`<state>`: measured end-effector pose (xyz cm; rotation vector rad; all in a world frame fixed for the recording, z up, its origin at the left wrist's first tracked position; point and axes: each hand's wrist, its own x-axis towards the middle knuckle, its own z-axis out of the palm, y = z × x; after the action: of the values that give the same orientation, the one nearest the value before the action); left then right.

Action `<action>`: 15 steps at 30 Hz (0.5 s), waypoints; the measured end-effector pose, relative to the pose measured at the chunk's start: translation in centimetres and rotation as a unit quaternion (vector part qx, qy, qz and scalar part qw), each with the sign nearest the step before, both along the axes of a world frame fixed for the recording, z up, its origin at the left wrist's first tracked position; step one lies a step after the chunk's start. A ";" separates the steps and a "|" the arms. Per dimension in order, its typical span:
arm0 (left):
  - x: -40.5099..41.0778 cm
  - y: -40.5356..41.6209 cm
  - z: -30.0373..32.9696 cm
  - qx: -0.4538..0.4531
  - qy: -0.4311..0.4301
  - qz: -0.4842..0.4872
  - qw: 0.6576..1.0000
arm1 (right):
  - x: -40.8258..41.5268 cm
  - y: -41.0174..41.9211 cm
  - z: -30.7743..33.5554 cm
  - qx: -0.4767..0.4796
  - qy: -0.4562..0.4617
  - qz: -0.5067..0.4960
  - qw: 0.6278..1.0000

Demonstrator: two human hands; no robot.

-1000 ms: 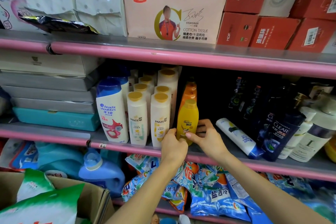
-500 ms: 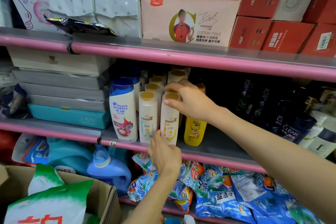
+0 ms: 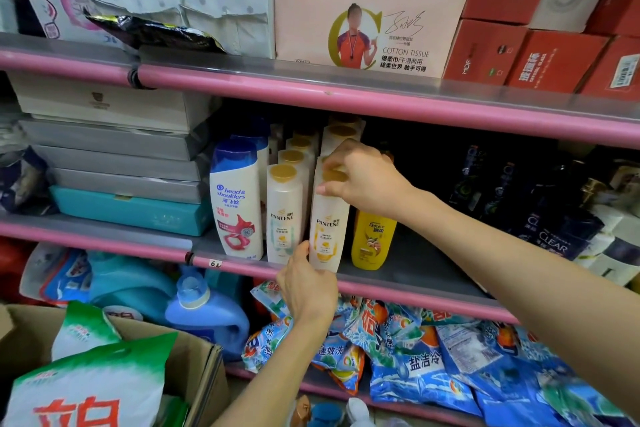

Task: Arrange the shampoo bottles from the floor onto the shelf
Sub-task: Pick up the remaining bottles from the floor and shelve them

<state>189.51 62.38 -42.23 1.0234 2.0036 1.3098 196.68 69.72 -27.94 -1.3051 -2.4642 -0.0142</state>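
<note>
On the middle shelf (image 3: 408,265) stands a row of shampoo bottles. A white Pantene bottle with a yellow label (image 3: 327,229) leans slightly left at the front. My right hand (image 3: 363,177) grips its gold cap from above. My left hand (image 3: 306,282) holds its base at the shelf edge. Left of it stand another white Pantene bottle (image 3: 284,215) and a blue-capped Head & Shoulders bottle (image 3: 235,198). A yellow Rejoice bottle (image 3: 372,241) stands to the right, partly behind my right wrist. More Pantene bottles line up behind.
Dark Clear bottles (image 3: 550,229) fill the shelf's right side, flat boxes (image 3: 121,163) its left. Tissue packs and red boxes sit on the shelf above. Below lie a blue detergent jug (image 3: 207,315) and blue bags. A cardboard box (image 3: 204,367) with green-white bags is at bottom left.
My right hand left the yellow bottle, rose to the Pantene bottle's cap and now grips it. My left hand stays at that bottle's base. The bottle now leans left.
</note>
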 end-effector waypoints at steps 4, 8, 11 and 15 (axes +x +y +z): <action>0.2 0.3 -0.1 -0.007 0.029 0.007 1.000 | 0.5 0.4 0.6 -0.054 0.026 0.013 0.998; 1.2 0.4 -0.1 -0.034 0.106 0.001 0.994 | 0.7 1.6 1.9 -0.036 0.084 -0.009 0.996; 1.5 0.8 -0.5 -0.061 0.170 0.009 0.983 | 1.0 2.6 2.5 -0.086 -0.031 0.032 0.995; 1.8 1.5 -0.6 -0.094 0.211 0.031 0.973 | 0.8 3.4 2.8 -0.105 -0.107 0.060 0.987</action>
<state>191.27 63.93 -42.86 1.2333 2.4350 0.9624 197.44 73.11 -25.12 -1.2951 -2.7877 0.1468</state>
